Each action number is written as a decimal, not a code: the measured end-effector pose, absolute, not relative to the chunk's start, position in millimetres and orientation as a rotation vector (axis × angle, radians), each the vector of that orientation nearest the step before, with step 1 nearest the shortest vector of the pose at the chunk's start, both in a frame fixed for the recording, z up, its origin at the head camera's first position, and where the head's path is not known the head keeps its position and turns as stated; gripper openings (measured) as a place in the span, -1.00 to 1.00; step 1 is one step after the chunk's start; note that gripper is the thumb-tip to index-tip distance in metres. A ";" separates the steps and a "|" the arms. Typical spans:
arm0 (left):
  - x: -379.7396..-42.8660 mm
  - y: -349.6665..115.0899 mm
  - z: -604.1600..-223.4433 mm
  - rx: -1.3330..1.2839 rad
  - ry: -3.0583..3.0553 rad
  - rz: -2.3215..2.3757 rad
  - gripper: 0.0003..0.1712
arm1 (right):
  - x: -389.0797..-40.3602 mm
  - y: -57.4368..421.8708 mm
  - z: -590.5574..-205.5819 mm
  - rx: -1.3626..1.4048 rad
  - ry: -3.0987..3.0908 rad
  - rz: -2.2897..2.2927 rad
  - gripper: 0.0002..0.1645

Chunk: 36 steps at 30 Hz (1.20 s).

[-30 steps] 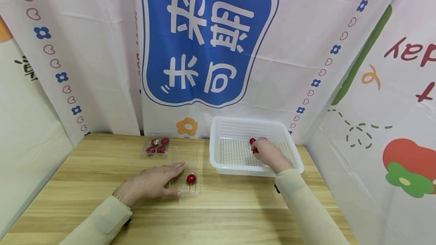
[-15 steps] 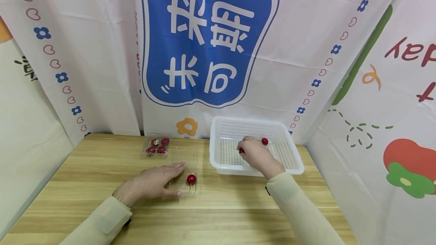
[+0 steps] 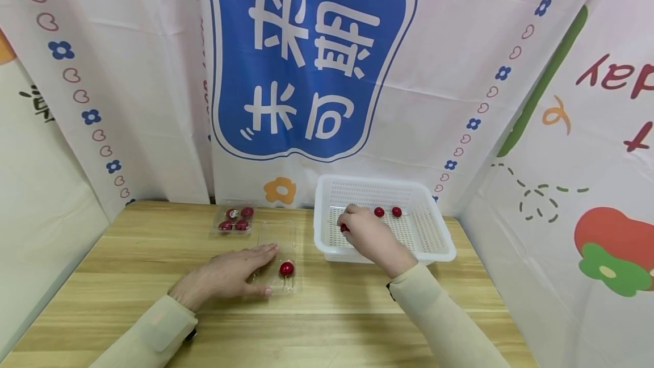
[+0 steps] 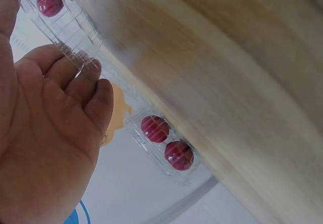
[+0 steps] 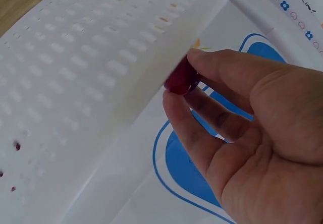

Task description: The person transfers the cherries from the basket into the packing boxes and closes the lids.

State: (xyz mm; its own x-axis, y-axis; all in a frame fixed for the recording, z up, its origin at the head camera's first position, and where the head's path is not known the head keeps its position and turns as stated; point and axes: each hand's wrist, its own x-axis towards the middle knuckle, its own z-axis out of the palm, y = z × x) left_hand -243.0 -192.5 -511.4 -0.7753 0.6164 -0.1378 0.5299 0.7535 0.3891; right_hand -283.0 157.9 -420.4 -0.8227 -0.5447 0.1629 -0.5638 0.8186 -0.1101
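My right hand (image 3: 372,235) pinches a dark red cherry (image 5: 181,78) between thumb and fingertips, over the left part of the white plastic basket (image 3: 438,231). Two more cherries (image 3: 379,212) lie on the basket's floor near its back wall. On the table, my left hand (image 3: 225,276) rests against the left side of a clear plastic clamshell box (image 3: 277,233) whose lid lies folded back. Its fingers are extended and touch the box, with the thumb spread toward the near edge. A single cherry (image 3: 286,268) with a stem sits in the near half of that box.
A second clear box (image 3: 233,233) with several cherries stands at the back of the wooden table (image 3: 327,334), left of the opened one. A printed cloth (image 3: 168,101) hangs right behind the table, and other cloths flank it. The basket's raised rim stands between the right hand and the box.
My right hand has gripped a cherry in the basket and moved left with it, uncovering two cherries behind. The left hand and both boxes have stayed in place.
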 end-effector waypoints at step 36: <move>-243.0 -193.3 -512.4 0.873 2.687 0.514 0.22 | -236.0 79.7 -441.9 1.100 -2.686 0.164 -0.83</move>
State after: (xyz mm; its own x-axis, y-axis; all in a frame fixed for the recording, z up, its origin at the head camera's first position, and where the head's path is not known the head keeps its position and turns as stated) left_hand -243.0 -193.3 -512.4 -0.7820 0.6066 -0.1430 0.5111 0.7555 0.4099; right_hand -236.0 79.7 -441.9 -0.6903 -0.6763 0.2570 -0.7025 0.7115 -0.0145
